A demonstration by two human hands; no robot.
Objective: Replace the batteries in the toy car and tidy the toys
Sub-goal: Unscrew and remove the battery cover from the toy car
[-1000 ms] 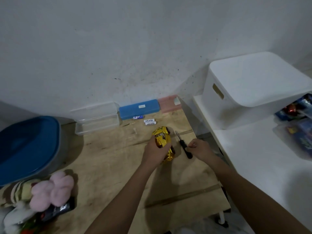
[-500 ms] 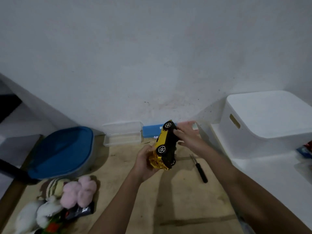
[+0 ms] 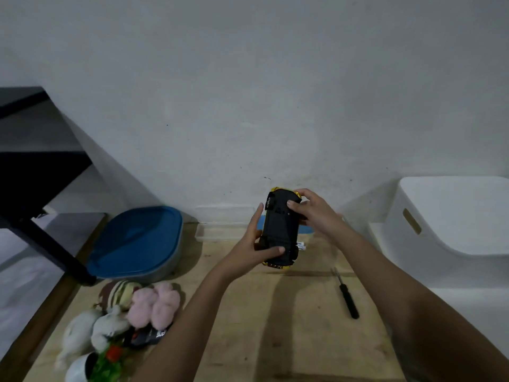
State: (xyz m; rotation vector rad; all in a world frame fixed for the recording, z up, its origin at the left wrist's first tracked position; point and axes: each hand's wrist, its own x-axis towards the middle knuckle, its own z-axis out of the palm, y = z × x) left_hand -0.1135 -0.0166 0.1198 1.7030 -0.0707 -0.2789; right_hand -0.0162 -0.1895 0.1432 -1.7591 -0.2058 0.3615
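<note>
I hold the gold toy car (image 3: 279, 230) up above the wooden table (image 3: 275, 340), its black underside turned toward me. My left hand (image 3: 256, 245) grips its lower end from the left, thumb across the chassis. My right hand (image 3: 311, 209) holds the upper end, fingers pressed on the underside. A black screwdriver (image 3: 346, 295) lies on the table to the right, below the car. Two white batteries (image 3: 301, 246) lie on the table just behind the car, partly hidden.
A blue-lidded bin (image 3: 137, 241) stands at the left. Plush toys (image 3: 137, 307) are heaped at the front left. A clear case (image 3: 220, 232) and a blue case (image 3: 304, 229) lie by the wall. A white storage box (image 3: 451, 216) stands right. A dark frame (image 3: 46, 244) leans at far left.
The car went from resting on the table to being lifted and turned underside toward me. My right hand let go of the screwdriver, which now lies on the table, and took the car's upper end.
</note>
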